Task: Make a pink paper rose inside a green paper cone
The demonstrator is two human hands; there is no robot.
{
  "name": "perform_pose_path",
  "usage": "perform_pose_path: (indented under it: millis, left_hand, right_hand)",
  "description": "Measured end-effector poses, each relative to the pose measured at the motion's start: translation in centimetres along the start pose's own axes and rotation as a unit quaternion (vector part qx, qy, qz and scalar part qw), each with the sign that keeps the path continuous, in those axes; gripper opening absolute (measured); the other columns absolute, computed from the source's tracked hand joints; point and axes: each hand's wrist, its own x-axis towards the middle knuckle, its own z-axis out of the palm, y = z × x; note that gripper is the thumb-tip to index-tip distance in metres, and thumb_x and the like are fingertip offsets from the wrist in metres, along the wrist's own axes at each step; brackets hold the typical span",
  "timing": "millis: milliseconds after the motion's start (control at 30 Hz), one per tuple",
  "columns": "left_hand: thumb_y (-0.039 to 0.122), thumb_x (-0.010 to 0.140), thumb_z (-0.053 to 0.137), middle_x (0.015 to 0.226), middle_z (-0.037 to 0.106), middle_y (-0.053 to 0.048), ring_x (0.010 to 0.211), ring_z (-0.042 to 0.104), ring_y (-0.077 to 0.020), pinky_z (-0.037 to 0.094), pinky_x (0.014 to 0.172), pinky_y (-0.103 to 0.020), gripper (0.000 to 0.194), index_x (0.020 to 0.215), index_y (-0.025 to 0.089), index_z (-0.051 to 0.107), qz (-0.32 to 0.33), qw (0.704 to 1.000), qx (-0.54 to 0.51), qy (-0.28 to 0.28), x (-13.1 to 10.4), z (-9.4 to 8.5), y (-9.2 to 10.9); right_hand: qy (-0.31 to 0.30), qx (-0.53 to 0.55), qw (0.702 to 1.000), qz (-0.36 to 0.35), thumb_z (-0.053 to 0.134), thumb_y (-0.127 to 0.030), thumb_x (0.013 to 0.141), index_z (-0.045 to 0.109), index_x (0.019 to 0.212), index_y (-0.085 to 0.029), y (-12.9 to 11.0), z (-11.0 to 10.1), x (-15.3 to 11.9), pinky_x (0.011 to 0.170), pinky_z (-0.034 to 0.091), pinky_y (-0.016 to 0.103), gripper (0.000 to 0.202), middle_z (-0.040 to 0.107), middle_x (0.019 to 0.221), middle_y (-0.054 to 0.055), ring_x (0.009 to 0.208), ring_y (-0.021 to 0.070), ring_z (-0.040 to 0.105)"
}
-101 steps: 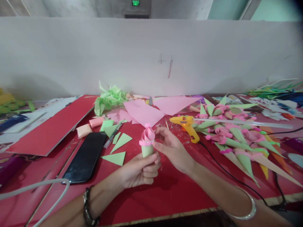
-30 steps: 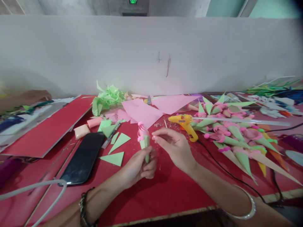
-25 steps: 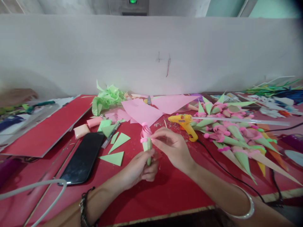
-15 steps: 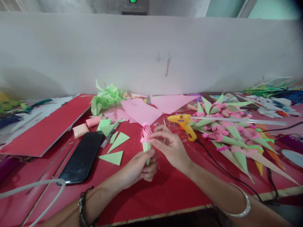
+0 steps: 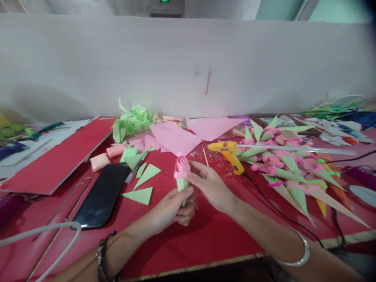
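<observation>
A small green paper cone topped with a pink rolled flower (image 5: 182, 168) stands upright near the middle of the view, with a pink band round its rim and a pink ball at its tip. My left hand (image 5: 176, 209) is wrapped round the lower green part. The fingertips of my right hand (image 5: 210, 184) pinch the flower's right side at the pink band. Several green paper triangles (image 5: 143, 196) lie left of my hands on the red table (image 5: 223, 243).
A yellow glue gun (image 5: 232, 152) with a clear stick lies right of centre, its black cord trailing forward. Many finished-looking paper cones (image 5: 293, 168) are heaped at right. A black phone (image 5: 101, 196), pink paper (image 5: 176, 137) and crumpled green paper (image 5: 133, 119) lie left and behind.
My right fingers have moved slightly down, from the pink petals to the band at the cone's rim. My left hand keeps its hold.
</observation>
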Motion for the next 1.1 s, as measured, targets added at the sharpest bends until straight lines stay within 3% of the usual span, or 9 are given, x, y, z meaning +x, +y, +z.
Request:
perform_pose_path:
  millis: [167, 467, 567, 700, 833, 933, 1100]
  left_hand:
    - [0.043, 0.079, 0.040, 0.040, 0.021, 0.011, 0.033, 0.015, -0.0025, 0.010, 0.037, -0.018, 0.031, 0.063, 0.018, 0.033, 0.000, 1.000, -0.002, 0.002, 0.03, 0.00, -0.03]
    - [0.041, 0.079, 0.039, 0.039, 0.020, 0.011, 0.032, 0.015, -0.0027, 0.012, 0.036, -0.018, 0.028, 0.063, 0.018, 0.034, -0.009, 1.000, -0.007, -0.018, -0.05, -0.05, 0.01]
    - [0.043, 0.078, 0.041, 0.041, 0.026, 0.010, 0.032, 0.020, -0.0023, 0.015, 0.036, -0.017, 0.031, 0.062, 0.018, 0.034, 0.014, 0.999, 0.020, 0.024, 0.12, -0.07, -0.19]
    - [0.041, 0.075, 0.049, 0.050, 0.030, 0.008, 0.040, 0.026, -0.0030, 0.021, 0.040, -0.018, 0.031, 0.062, 0.018, 0.033, 0.072, 0.990, 0.036, 0.117, 0.29, -0.21, -0.22]
    - [0.036, 0.074, 0.051, 0.049, 0.022, 0.009, 0.044, 0.017, -0.0043, 0.017, 0.042, -0.019, 0.035, 0.055, 0.017, 0.029, 0.072, 0.990, 0.043, 0.115, 0.17, -0.57, -0.32]
    - [0.036, 0.073, 0.050, 0.048, 0.024, 0.008, 0.045, 0.020, -0.0048, 0.018, 0.043, -0.020, 0.033, 0.054, 0.017, 0.031, 0.072, 0.982, 0.110, 0.137, 0.12, -0.68, -0.51]
    - [0.025, 0.068, 0.051, 0.065, 0.048, 0.002, 0.061, 0.044, -0.0098, 0.036, 0.058, -0.022, 0.010, 0.069, 0.015, 0.049, 0.123, 0.949, 0.212, 0.199, 0.19, -0.01, -0.13]
  right_hand:
    - [0.019, 0.003, 1.000, 0.002, 0.056, -0.023, 0.075, 0.053, 0.100, -0.021, -0.31, 0.25, -0.20, 0.045, 0.041, 0.015, 0.026, 0.057, 0.075, -0.002, 0.051, 0.0043, 0.048]
    - [0.036, -0.008, 0.999, -0.027, 0.057, -0.024, 0.074, 0.053, 0.100, -0.023, -0.24, 0.39, -0.29, 0.060, 0.048, 0.020, 0.027, 0.060, 0.091, 0.000, 0.080, 0.0116, 0.057]
    - [0.054, -0.030, 0.998, -0.031, 0.057, -0.027, 0.074, 0.054, 0.100, -0.024, -0.22, 0.38, -0.28, 0.065, 0.049, 0.024, 0.026, 0.060, 0.093, 0.000, 0.081, 0.0127, 0.057]
    - [0.042, -0.030, 0.996, -0.074, 0.058, -0.026, 0.073, 0.050, 0.106, -0.024, -0.18, 0.37, -0.25, 0.088, 0.041, 0.029, 0.034, 0.056, 0.106, 0.002, 0.099, 0.0137, 0.052]
    - [-0.020, -0.013, 0.998, -0.055, 0.060, -0.026, 0.071, 0.041, 0.116, -0.027, 0.08, 0.51, -0.40, 0.092, 0.037, 0.031, 0.050, 0.046, 0.123, 0.003, 0.110, 0.0152, 0.045]
    - [-0.032, -0.023, 0.998, -0.040, 0.061, -0.025, 0.069, 0.042, 0.116, -0.026, 0.14, 0.65, -0.58, 0.087, 0.041, 0.033, 0.050, 0.054, 0.113, 0.004, 0.100, 0.0160, 0.052]
    - [-0.032, -0.052, 0.997, -0.043, 0.065, -0.024, 0.065, 0.050, 0.107, -0.020, 0.00, 0.71, -0.88, 0.082, 0.044, 0.033, 0.045, 0.061, 0.094, 0.004, 0.088, 0.0166, 0.057]
